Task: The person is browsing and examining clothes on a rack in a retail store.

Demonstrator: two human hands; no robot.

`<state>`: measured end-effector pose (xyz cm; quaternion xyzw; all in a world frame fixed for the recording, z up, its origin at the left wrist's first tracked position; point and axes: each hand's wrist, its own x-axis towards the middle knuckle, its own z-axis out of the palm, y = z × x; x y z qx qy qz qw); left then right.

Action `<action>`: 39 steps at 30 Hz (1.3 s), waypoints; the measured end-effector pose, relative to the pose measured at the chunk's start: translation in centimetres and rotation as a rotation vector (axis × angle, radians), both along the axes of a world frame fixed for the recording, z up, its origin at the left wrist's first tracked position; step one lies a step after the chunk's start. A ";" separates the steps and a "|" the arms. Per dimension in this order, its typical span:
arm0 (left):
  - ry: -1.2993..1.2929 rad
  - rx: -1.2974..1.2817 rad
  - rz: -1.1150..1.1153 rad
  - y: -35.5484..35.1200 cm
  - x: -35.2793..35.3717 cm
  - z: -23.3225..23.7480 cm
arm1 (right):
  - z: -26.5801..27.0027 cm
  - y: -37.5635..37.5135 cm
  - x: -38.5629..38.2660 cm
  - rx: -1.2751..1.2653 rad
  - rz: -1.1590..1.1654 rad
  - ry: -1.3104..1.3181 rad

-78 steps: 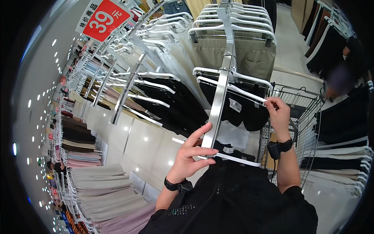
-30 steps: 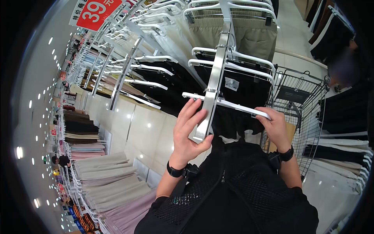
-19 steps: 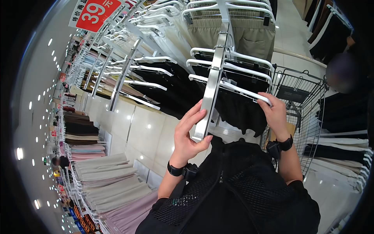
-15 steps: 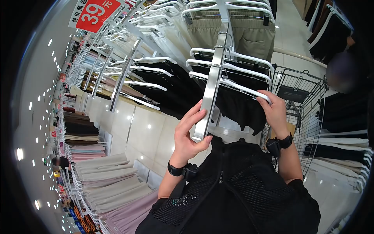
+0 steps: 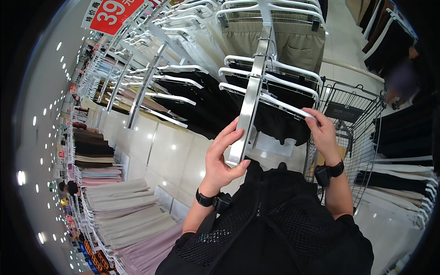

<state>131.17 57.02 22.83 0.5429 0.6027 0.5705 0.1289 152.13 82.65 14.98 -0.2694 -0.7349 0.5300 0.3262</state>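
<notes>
Right now I'm watching the left hand point(image 5: 222, 158) curling around the near end of the metal rail point(image 5: 251, 98), fingers lying along its side and the thumb tucking under the tip. The right hand point(image 5: 323, 133) is pinching shut on the right end of the nearest white hanger point(image 5: 284, 106), which is sitting on that rail with a black garment point(image 5: 275, 126) hanging below. A wire cart point(image 5: 362, 123) is standing just to the right.

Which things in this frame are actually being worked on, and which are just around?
In hand: left hand gripping the end of the metal rack arm; right hand holding the white hanger with its black garment.
Just around: wire cart, beige trousers, red price sign, folded stacks on the shelves.
</notes>
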 end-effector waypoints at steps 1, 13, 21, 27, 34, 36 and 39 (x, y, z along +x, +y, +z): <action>-0.020 -0.009 0.005 -0.1 0.1 -0.1 | 0.1 0.0 0.0 0.001 0.004 -0.011; -0.002 -0.048 0.072 -0.8 1.3 0.3 | -8.0 0.6 0.9 -0.244 -0.071 0.195; 0.121 -0.063 0.062 -1.0 0.7 1.9 | -21.1 -0.9 4.2 -0.423 -0.019 0.097; 0.129 -0.050 0.050 -1.2 0.7 2.1 | -26.0 -4.0 3.9 -0.544 0.219 -0.191; 0.043 -0.035 0.009 -1.5 0.7 1.8 | -34.7 -5.1 1.4 -0.677 0.409 -0.494; 0.009 -0.044 0.004 -1.5 0.7 1.5 | -36.7 -5.7 0.3 -0.669 0.473 -0.572; -0.001 -0.067 0.038 -1.5 1.0 1.5 | -51.2 -3.8 -0.2 -0.790 0.646 -0.609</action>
